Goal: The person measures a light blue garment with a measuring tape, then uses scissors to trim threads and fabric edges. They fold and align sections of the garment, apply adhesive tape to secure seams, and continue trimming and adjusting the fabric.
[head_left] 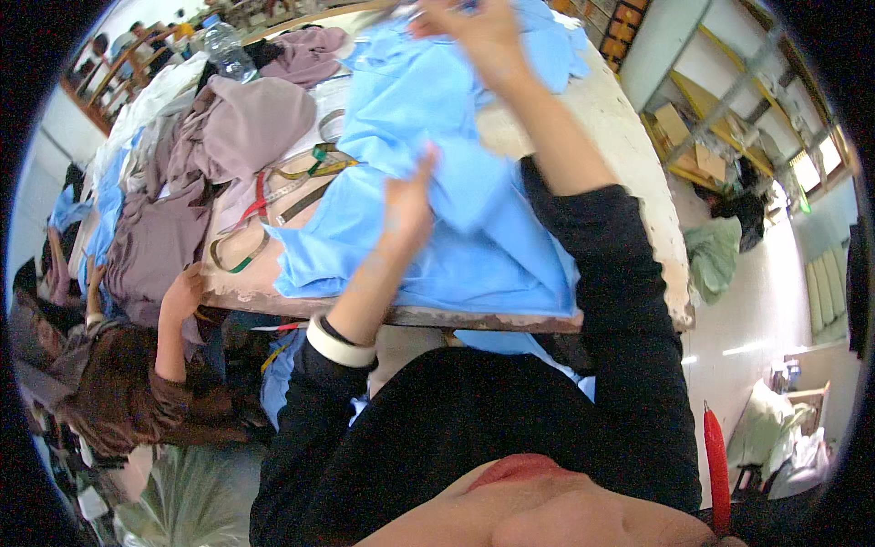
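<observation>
Light blue fabric (392,109) lies in loose folds along the table, from its near edge to the far end. My left hand (410,205) is over the middle of this cloth, smeared by motion, one finger stretching away from me; its grip on the fabric cannot be made out. Far across the table, my right hand (474,32) is at the upper edge of the view. Its fingers curl in above the blue cloth, blurred, and what they hold is unclear. A grey blurred shape shows just left of them.
Left of the blue cloth are measuring tapes (264,196), mauve garments (251,118) and a clear plastic bottle (228,50). A co-worker's hand (185,290) rests at the table edge (456,319) on my left. Shelving (720,109) and a pale green bag (714,258) stand to the right.
</observation>
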The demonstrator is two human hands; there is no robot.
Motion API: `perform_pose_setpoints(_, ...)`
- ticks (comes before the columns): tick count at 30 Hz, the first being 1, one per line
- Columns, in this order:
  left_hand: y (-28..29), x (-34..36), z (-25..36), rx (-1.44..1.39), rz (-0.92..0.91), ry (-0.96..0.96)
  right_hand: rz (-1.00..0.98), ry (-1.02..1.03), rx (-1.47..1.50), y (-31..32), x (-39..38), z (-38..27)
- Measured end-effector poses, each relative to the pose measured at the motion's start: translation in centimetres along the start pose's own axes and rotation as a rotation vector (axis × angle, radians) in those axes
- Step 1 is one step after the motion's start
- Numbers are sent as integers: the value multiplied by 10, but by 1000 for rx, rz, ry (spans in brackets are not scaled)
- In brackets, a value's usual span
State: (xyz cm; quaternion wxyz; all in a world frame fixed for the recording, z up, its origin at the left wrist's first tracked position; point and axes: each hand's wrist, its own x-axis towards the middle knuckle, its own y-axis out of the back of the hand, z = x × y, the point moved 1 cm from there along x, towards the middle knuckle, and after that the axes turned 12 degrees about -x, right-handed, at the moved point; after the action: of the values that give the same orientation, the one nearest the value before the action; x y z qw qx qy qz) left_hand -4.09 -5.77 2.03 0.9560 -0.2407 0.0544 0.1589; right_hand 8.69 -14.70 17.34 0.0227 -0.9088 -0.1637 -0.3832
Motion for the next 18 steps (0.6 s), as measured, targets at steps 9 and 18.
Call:
perform_pose_setpoints(9, -36, 29, 22, -303, -100, -433, 622, -309, -48, 228, -215, -59)
perform_pose_setpoints(18, -28, 42, 5, -171, -169, -338, 567, -349, -213, 362, -255, -148)
